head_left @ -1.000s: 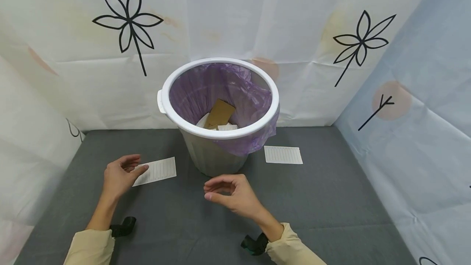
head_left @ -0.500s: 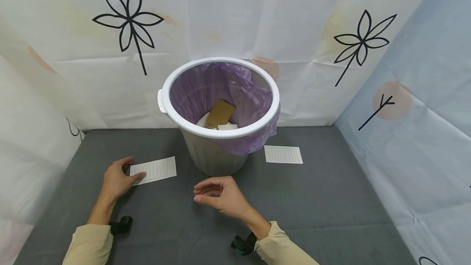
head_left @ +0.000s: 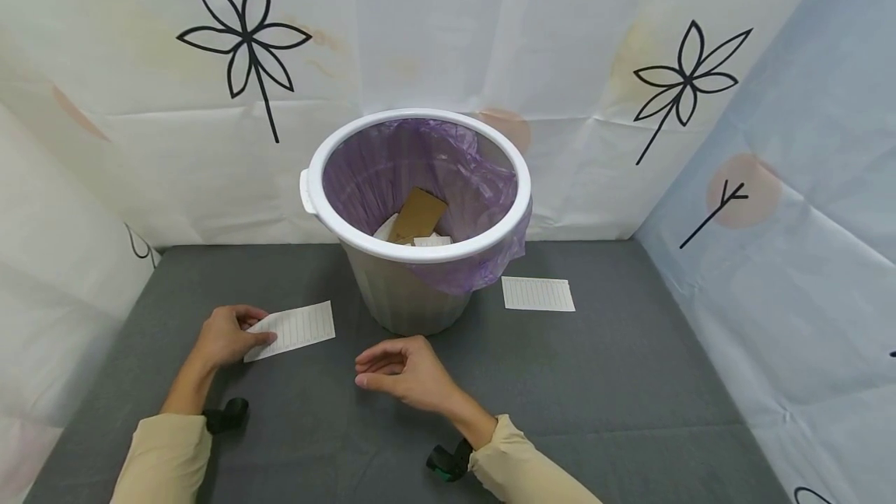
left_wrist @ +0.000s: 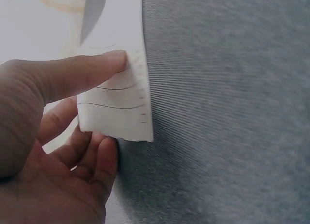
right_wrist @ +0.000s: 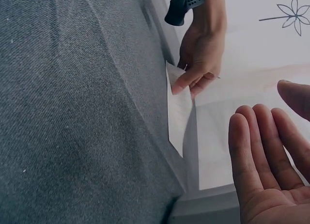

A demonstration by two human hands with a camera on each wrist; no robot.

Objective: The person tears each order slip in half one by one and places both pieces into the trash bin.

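My left hand [head_left: 227,339] pinches the left end of a lined paper slip [head_left: 301,327] at the left of the grey cloth surface. In the left wrist view the thumb lies over the ruled face of the slip [left_wrist: 116,118], with fingers behind it; its near edge looks torn. The right wrist view shows the slip [right_wrist: 180,115] tilted up from the surface. My right hand [head_left: 406,372] hovers in front of the bin with its fingers loosely bent and nothing in them. Seen in the right wrist view, that hand [right_wrist: 266,170] has its palm facing the camera.
A white-rimmed wastebasket [head_left: 406,298] with a purple liner [head_left: 350,185] stands at the back middle. Inside lie a brown cardboard piece [head_left: 420,215] and white scraps [head_left: 432,241]. Another lined slip [head_left: 537,294] lies right of it. Patterned white cloth [head_left: 420,37] walls the back and sides.
The left thumb and fingers have closed on the paper slip, which now tilts slightly. My right hand has drifted left and a little down. The bin and the other slip are unchanged.
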